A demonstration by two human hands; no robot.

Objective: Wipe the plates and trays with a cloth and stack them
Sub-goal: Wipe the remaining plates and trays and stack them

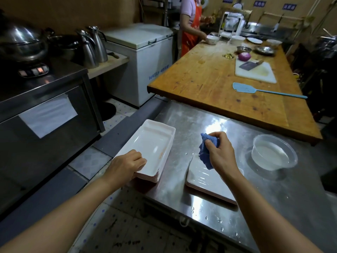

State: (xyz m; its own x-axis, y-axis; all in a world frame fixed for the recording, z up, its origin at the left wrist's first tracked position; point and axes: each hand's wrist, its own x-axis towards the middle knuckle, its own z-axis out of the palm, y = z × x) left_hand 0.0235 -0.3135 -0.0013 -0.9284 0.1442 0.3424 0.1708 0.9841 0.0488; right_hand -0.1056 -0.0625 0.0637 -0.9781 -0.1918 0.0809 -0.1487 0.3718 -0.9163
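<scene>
A stack of several white rectangular trays (pixel 155 141) sits at the left edge of the steel table (pixel 264 207). My left hand (pixel 125 165) grips the near end of the top tray, fingers curled over its rim. To the right lies a low stack of white trays (pixel 206 181), wet and shiny, partly hidden by my right forearm. My right hand (pixel 221 152) holds a crumpled blue cloth (pixel 207 150) just above that low stack's far end.
A clear plastic bowl of water (pixel 273 152) stands to the right on the steel table. Behind it is a wooden table (pixel 209 79) with a cutting board, cleaver, onion and blue spatula (pixel 255 90). A person in an orange apron (pixel 191 24) works at the far end.
</scene>
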